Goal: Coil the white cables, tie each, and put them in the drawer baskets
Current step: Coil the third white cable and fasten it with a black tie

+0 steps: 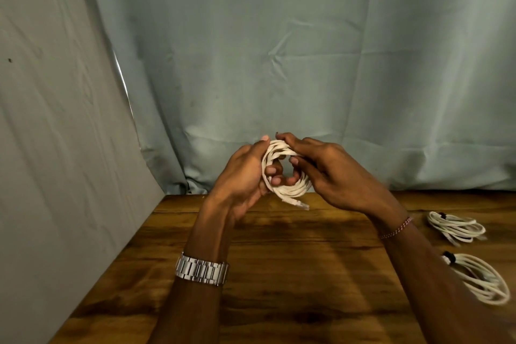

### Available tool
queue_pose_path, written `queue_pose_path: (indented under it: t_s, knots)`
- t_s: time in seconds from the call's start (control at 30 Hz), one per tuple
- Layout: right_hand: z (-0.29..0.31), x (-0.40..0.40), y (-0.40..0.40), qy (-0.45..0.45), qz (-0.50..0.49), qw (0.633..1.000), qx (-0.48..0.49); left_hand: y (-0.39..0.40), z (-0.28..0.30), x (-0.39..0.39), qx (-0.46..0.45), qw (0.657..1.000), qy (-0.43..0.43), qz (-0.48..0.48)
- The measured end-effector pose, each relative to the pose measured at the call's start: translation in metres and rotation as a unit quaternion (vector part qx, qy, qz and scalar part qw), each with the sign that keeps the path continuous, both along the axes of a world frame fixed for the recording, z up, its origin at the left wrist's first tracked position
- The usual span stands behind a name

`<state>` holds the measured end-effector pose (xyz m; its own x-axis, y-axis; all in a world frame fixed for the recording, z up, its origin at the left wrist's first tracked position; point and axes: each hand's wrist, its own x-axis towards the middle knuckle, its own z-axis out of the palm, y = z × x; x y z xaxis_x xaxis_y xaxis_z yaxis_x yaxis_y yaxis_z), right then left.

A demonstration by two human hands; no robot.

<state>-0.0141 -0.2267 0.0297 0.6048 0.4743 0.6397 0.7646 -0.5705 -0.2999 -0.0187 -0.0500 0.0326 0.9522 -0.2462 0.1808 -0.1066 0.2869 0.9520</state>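
At far left we saw a grey backdrop sheet (50, 148) hanging beside a pale green curtain (307, 64). Our left hand (243, 173), w/ a metal watch (201, 271) on the wrist, was curled around the left side of the white cable coil (290, 190), fingers hooked thru the centre. The coil was held up in the air above the far edge of the wooden table (279, 274), one plug end dangling below. Our right hand (332, 173), w/ a thin bracelet (396, 227), pinched the coil's top & right side, thumb tucked inside the loop. At right, two more coiled cables lay on the table: one (456, 227) farther back, another (484, 279) nearer, each w/ a dark tie.
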Motion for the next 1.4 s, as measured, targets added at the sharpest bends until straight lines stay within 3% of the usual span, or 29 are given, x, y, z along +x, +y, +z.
queue_pose_path:
  t_s: [0.2,0.47,0.63,0.93,1.27,1.4]
  knots:
    - [-0.007,0.002,0.008,0.033,0.017,0.999,-0.009,0.011,-0.002,0.007,0.047,0.998,0.038,0.003]
    - [0.005,-0.007,0.003,0.109,0.029,0.994,0.014,-0.005,-0.002,0.006,-0.059,0.998,0.028,0.006]
    - [0.006,-0.009,-0.005,0.145,0.017,0.989,0.022,-0.008,-0.001,0.002,-0.055,0.998,0.005,0.018]
    - [0.019,-0.021,-0.048,0.090,-0.071,0.993,0.019,-0.014,-0.005,0.004,-0.021,0.999,-0.023,0.039]
    - [0.002,-0.040,-0.035,0.110,-0.060,0.991,0.045,-0.036,-0.010,0.000,-0.021,0.999,-0.033,-0.008]
    - [-0.010,-0.048,-0.037,0.089,-0.088,0.980,0.155,-0.048,-0.014,-0.003,-0.037,0.998,-0.034,-0.041]
